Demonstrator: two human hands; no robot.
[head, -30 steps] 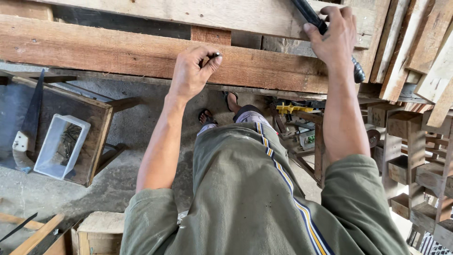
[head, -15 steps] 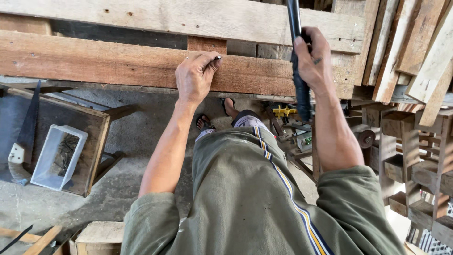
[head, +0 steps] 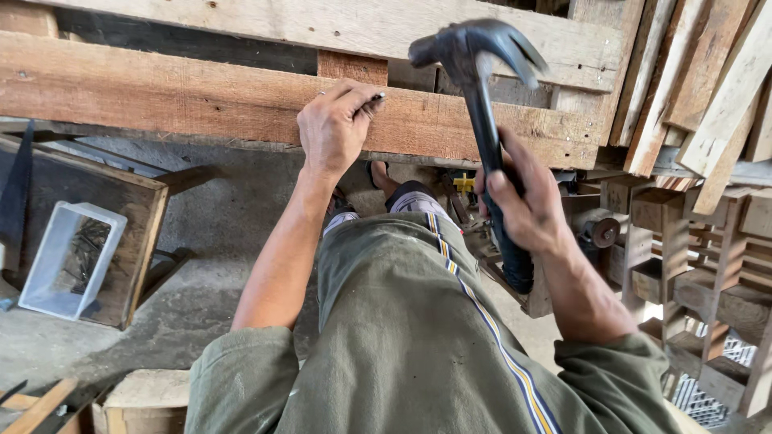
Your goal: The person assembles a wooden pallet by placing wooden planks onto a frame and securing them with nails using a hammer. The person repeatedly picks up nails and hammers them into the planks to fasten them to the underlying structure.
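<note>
Black steel hammer (head: pixel 482 56), gripped in the right hand (head: pixel 523 201), has swung down from overhead and now hangs just beside the nail (head: pixel 375 100), which the left hand (head: pixel 334 128) pinches against the plank (head: pixel 201 100): a strike looks close.

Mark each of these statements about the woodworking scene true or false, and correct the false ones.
1. The right hand grips a claw hammer. True.
2. The left hand pinches a nail against the wooden plank. True.
3. The hammer head rests on the nail. False: it is raised, apart from the nail.
4. The white plastic container sits on the person's lap. False: it lies down at the left, on a wooden box.
5. The hammer's handle is pale wood. False: it is dark.
</note>
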